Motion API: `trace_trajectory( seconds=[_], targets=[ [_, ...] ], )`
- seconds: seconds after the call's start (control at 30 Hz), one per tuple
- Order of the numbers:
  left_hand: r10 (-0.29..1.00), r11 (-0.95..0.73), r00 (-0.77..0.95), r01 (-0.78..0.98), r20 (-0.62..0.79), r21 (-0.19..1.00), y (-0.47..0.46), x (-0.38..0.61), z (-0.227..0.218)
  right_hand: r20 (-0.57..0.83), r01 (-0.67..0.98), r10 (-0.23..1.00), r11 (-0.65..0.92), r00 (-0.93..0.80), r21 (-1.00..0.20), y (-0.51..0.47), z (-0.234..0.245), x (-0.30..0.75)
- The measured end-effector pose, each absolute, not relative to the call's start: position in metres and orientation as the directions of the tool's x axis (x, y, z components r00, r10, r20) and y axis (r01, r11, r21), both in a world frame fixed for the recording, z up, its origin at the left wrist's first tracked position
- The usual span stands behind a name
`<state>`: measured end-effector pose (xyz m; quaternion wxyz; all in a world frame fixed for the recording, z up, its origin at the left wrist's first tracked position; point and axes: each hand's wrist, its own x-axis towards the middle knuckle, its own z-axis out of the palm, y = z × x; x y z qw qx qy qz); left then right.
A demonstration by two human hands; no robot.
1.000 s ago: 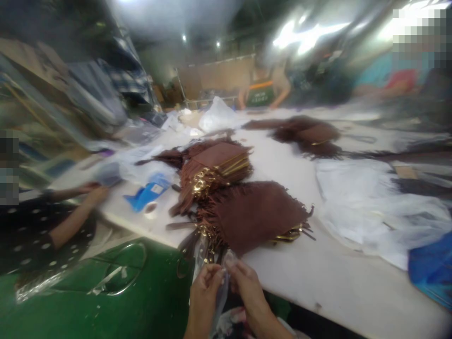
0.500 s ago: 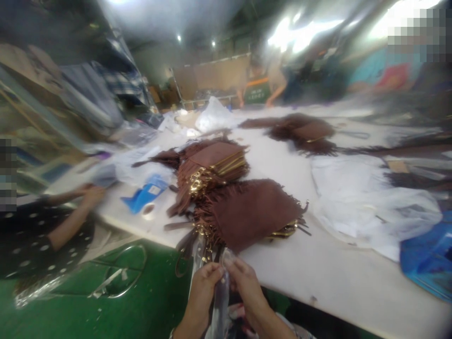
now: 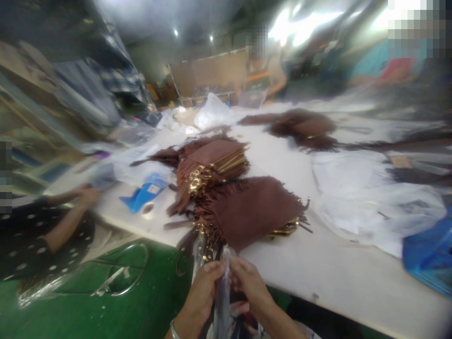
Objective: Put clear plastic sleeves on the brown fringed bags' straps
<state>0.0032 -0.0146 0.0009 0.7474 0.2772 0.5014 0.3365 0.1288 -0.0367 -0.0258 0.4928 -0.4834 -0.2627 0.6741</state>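
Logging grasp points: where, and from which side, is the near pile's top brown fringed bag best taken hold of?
Probably its near left corner, by the gold clasps, coming from the table edge: the bag lies flat, loose fringe lines its far sides, and that corner sits at the edge. Left hand and right hand pinch a plastic sleeve.

Garment or bag workshop. Long white worktable (image 3: pixel 318 278) carries stacks of brown fringed bags (image 3: pixel 254 212) and clear plastic wrapping (image 3: pixel 374 207). Other people work at frame left and top centre; fabric piled upper left.
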Motion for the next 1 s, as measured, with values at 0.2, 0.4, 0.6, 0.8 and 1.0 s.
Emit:
trace_trajectory(
  seconds=[0.2,0.4,0.6,0.8,1.0],
  targets=[
    [0.734,0.679,0.33,-0.319,-0.594,0.661,-0.013,-0.001,-0.007,-0.321,-0.359,0.946,-0.312,-0.035,-0.88,-0.04,-0.023,0.135],
    [0.721,0.692,0.283,-0.354,-0.633,0.629,-0.014,-0.004,-0.007,-0.276,-0.274,0.96,-0.255,0.041,-0.927,-0.04,-0.032,0.127],
    [0.64,0.756,0.295,-0.409,-0.71,0.511,-0.016,-0.002,-0.004,-0.127,-0.087,0.987,-0.119,0.097,-0.989,-0.046,-0.031,0.128],
    [0.645,0.756,0.319,-0.395,-0.694,0.521,-0.017,-0.003,-0.005,0.107,0.19,0.991,0.091,0.077,-0.978,-0.049,-0.039,0.134],
    [0.688,0.726,0.317,-0.3,-0.653,0.619,-0.015,-0.006,-0.004,0.203,0.472,0.977,0.211,-0.069,-0.856,-0.048,-0.04,0.142]
  ],
)
